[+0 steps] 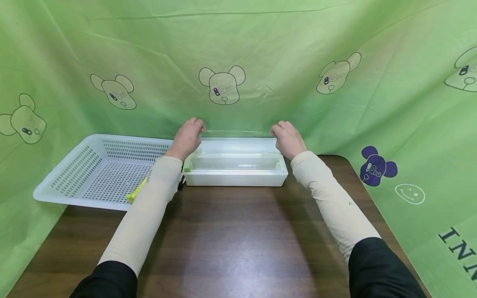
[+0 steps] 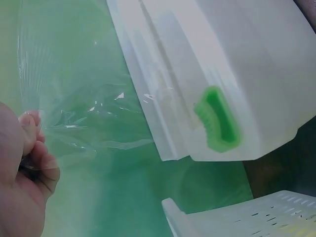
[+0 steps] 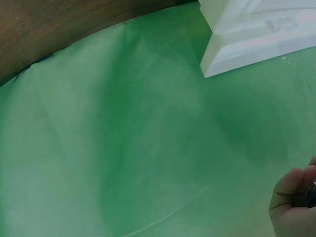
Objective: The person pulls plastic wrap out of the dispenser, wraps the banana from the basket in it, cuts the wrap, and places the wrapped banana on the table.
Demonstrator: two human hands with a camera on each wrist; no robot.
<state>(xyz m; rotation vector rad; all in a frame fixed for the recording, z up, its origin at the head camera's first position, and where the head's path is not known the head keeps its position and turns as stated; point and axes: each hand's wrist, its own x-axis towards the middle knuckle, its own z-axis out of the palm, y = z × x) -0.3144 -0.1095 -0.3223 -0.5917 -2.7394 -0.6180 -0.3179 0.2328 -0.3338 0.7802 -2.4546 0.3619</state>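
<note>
A white cling film dispenser box [image 1: 234,179] stands at the back of the table, its lid [image 1: 238,145] swung back. Clear cling film [image 2: 94,113] spans from the box to my hands; its edge shows as a thin line in the head view. Curled fingers of my left hand [image 1: 187,139] pinch the film's left corner, beyond the lid. My right hand [image 1: 289,140] grips the other end of that edge, fingers curled; the right wrist view cuts most of this hand off. A green piece [image 2: 219,121] sits at the box's left end.
Left of the box is a white perforated plastic basket [image 1: 67,178], overhanging the table's left edge. A yellow-green item [image 1: 136,192] in it is partly hidden by my left sleeve. A green printed cloth [image 1: 261,49] hangs close behind the brown wooden table [image 1: 223,240].
</note>
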